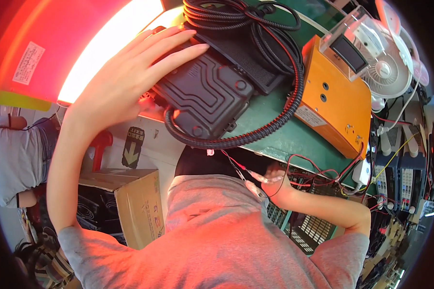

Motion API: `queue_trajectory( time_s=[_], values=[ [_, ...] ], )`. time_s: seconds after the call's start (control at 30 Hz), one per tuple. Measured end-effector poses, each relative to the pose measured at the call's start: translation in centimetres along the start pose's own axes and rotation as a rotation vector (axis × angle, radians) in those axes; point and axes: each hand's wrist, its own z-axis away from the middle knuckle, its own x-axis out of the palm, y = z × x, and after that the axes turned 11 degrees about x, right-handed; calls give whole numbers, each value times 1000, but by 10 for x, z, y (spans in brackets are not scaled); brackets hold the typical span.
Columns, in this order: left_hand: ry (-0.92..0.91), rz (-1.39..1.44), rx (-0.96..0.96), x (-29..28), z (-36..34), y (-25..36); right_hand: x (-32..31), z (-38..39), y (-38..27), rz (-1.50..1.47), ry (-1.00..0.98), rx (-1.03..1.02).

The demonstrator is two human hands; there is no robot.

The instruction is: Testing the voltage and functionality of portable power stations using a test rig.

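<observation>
My left hand (130, 72) rests spread over the top of a black ridged case (205, 96), fingers stretched toward a dark perforated panel (263, 74). A thick black corrugated cable (229, 143) loops round the case, with more coils (229, 12) above. Low at the bench edge, my right hand (279, 185) has bent fingers at a red-wired test clip (255, 176); its exact grip is small and partly hidden. A second clip (253, 189) hangs beside it, and a small pinkish connector (210, 152) is under the cable.
Right on the green bench (260, 135) stand an orange box (335, 115), white fan (383, 70) and instruments (398, 183). A glowing red-white panel (24, 33) is upper left. Below are a cardboard box (140, 207) and mesh crate (308, 231). Another person (19, 159) is at left.
</observation>
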Motion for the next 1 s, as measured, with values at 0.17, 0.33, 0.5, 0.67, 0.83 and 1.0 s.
queue_trajectory(
  time_s=[0.17,0.33,0.5,0.67,0.83,1.0],
  values=[
    [-86,179,115,-6,3,-32,48,23,177,-1197,-33,-461],
    [-115,161,116,-12,-15,0,30,53,197,-723,819,-200],
    [-113,177,-159,-21,-19,66,53,68,321,-2323,714,-332],
    [1,246,-86,-6,-33,73,27,33,304,-2651,943,551],
    [-173,249,-72,-13,-58,64,16,-4,287,-2347,1097,916],
    [-277,153,-7,-17,-70,61,14,-5,288,-2078,1019,933]
  ],
)
